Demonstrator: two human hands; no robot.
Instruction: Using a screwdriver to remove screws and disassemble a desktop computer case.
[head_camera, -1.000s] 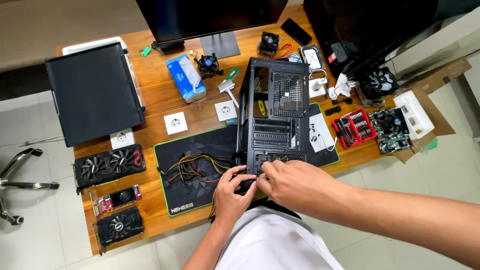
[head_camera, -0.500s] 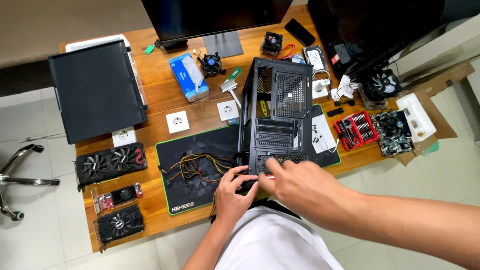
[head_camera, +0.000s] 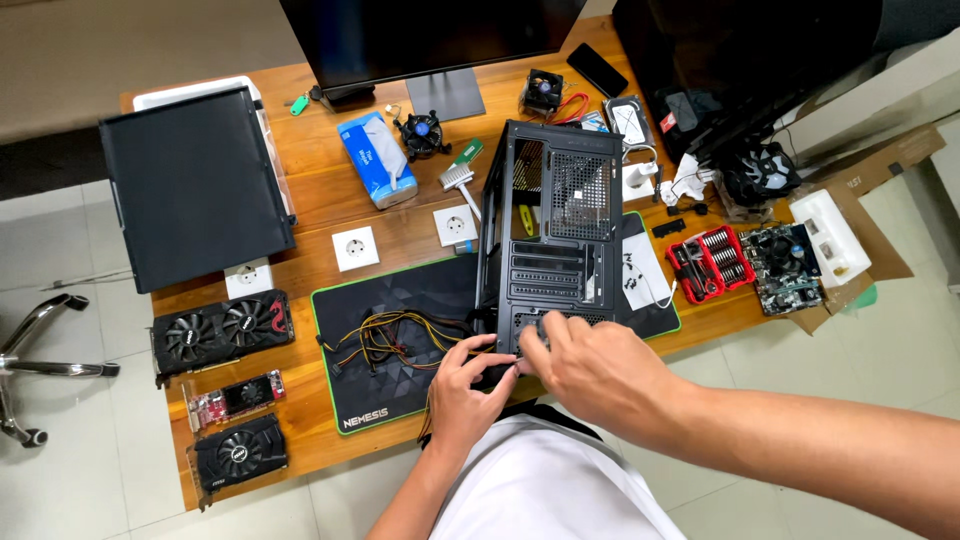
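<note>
Both hands at the near end of a black computer case (head_camera: 553, 235), left hand (head_camera: 470, 390) grip pinching that edge, right hand (head_camera: 598, 372) grip unclear, loose cables (head_camera: 395, 338) left of the grip, on a wooden surface (head_camera: 330, 215)

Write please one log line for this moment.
left hand: at cable bundle | right hand: on computer case near end | case: on desk mat

At twelve o'clock from the matt cloth mouse mat (head_camera: 400, 300), the black metal computer case (head_camera: 555, 235) stood on a smooth wooden desk (head_camera: 330, 210).
</note>
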